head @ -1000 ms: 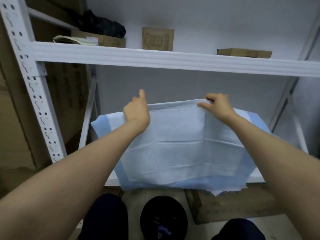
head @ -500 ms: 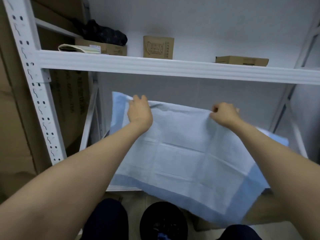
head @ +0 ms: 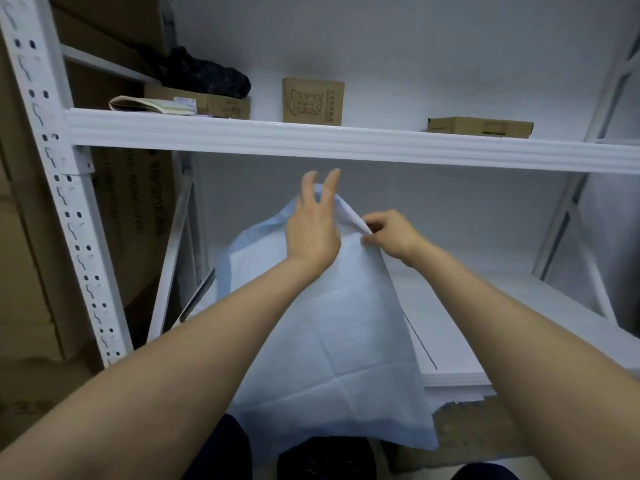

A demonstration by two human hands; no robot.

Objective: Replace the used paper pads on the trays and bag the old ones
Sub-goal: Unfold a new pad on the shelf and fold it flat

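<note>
Pinching paper pad (head: 332,327): right hand (head: 394,237)

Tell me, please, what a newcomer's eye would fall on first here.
The pale blue paper pad draped in the centre draws the eye first. The right hand pinches its raised top edge while the left hand, fingers spread, touches it alongside. Above, a white shelf carries cardboard boxes and a black bag.

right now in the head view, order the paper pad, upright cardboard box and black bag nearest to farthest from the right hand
1. paper pad, pinched in the right hand.
2. upright cardboard box, on the upper shelf, middle.
3. black bag, upper shelf, far left.
</note>
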